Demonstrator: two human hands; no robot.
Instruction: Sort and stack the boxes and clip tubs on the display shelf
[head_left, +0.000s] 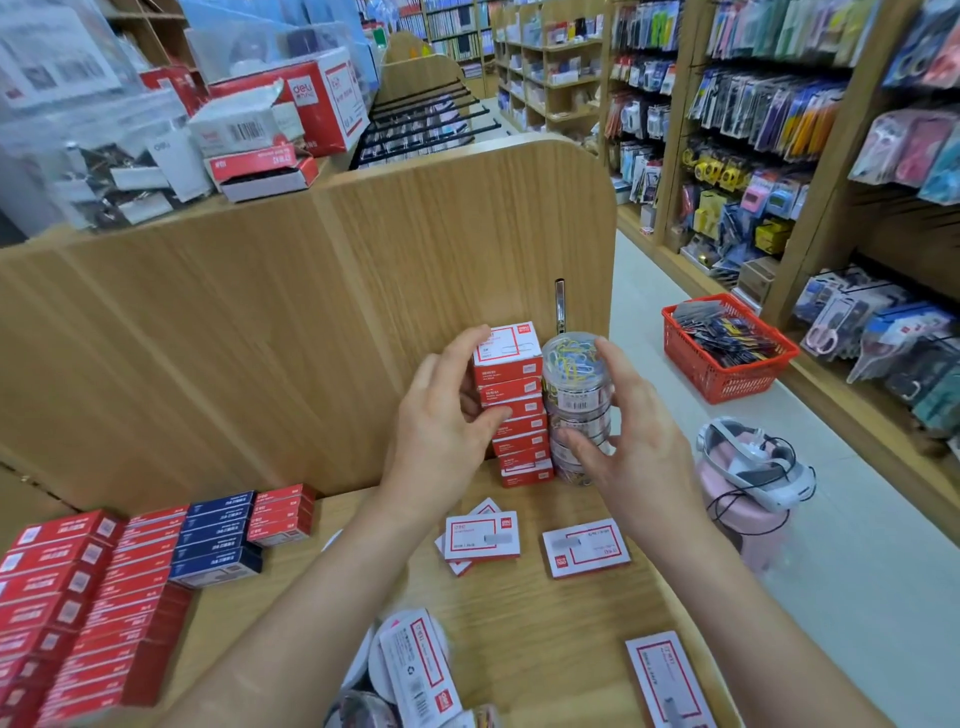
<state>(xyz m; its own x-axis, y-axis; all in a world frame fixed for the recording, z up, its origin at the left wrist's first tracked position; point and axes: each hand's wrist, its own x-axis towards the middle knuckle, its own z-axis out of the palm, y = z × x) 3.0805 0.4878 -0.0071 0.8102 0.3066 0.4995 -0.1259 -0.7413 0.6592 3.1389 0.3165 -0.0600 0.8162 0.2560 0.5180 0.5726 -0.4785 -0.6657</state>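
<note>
While rows of red boxes (78, 597) with a few blue boxes (218, 540) lie packed at the near left of the shelf (545, 623), the working pair of stacks stands at the far right, against the wooden back panel (363, 312).

Left hand (447, 415): curled round the red box stack (519, 410), fingers on the top box's left edge, thumb across the front lower down.

Judgement: small card boxes, stiff, light singly but dense if full. A tall single column will likely shear sideways, so clamp from both sides low and high, never by the top box alone.

Tub stack (574, 405): clear round tubs of coloured clips, touching the box stack on its right. Probably smooth and slippery plastic, and each joint can slide. Best taken round the wall over a joint.

Right hand (634, 441): spread, fingers loosely arched beside the tubs, thumb tip on a lower tub. Whether the fingers touch the top tub, cannot tell.

Loose flat boxes (483, 538) lie nearer on the shelf — not yet stacked. Thin and light, easiest pinched by the edges.
</note>
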